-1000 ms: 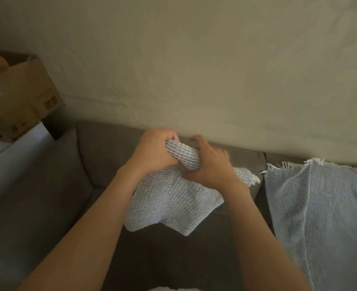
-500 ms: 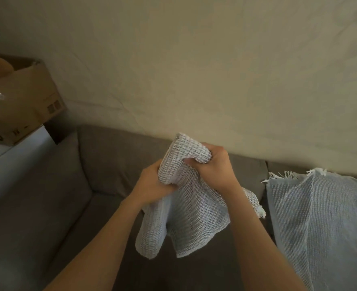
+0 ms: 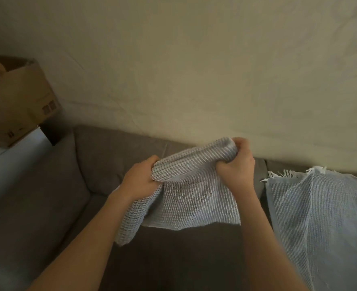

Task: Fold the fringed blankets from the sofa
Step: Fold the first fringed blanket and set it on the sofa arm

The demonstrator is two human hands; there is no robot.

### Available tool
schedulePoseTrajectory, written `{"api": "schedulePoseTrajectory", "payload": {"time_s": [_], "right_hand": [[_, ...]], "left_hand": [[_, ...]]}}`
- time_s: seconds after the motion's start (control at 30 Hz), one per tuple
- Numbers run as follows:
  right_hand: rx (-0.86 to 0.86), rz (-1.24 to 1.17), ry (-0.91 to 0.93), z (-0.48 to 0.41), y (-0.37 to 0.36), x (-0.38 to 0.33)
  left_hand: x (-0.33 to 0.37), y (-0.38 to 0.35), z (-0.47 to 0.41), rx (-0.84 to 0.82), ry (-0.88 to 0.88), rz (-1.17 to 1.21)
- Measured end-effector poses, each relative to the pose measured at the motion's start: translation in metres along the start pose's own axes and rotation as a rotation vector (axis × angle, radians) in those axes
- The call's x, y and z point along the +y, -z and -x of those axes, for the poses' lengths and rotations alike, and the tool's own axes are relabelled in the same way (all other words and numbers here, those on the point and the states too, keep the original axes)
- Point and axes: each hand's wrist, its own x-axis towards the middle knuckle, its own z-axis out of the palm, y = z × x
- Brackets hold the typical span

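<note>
While both hands, the left hand (image 3: 141, 178) and the right hand (image 3: 235, 164), grip the top edge of a small blanket (image 3: 194, 198) held above the sofa (image 3: 102, 162), its folding looks unfinished, and a second blanket (image 3: 324, 217) lies unfolded alongside.

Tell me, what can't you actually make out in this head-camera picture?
Head view only.
Held blanket: the left hand and right hand bunch it, hiding its fringe and full size.
Draped blanket on the sofa: cut off by the right and bottom edges.
Cardboard box: cut by the left edge; its print is too blurred to read.
</note>
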Motion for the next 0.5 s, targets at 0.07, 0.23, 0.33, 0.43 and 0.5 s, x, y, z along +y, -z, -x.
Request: {"api": "schedulePoseTrajectory", "payload": {"time_s": [0.07,0.23,0.33,0.43,0.5], "right_hand": [[0.003,0.189,0.077,0.009,-0.01,-0.005],[-0.637,0.356,0.357,0.035,-0.056,-0.004],[-0.661,0.238,0.25,0.046,-0.079,0.018],[-0.587,0.297,0.231,0.042,-0.084,0.039],[-0.625,0.444,0.229,0.036,-0.082,0.039]], "left_hand": [[0.011,0.005,-0.006,-0.027,-0.037,-0.101],[0.045,0.005,-0.013,-0.159,-0.086,-0.281],[0.048,0.015,-0.014,-0.165,-0.093,-0.356],[0.039,0.033,-0.009,-0.176,-0.094,-0.325],[0.032,0.039,-0.004,-0.178,-0.083,-0.32]]}}
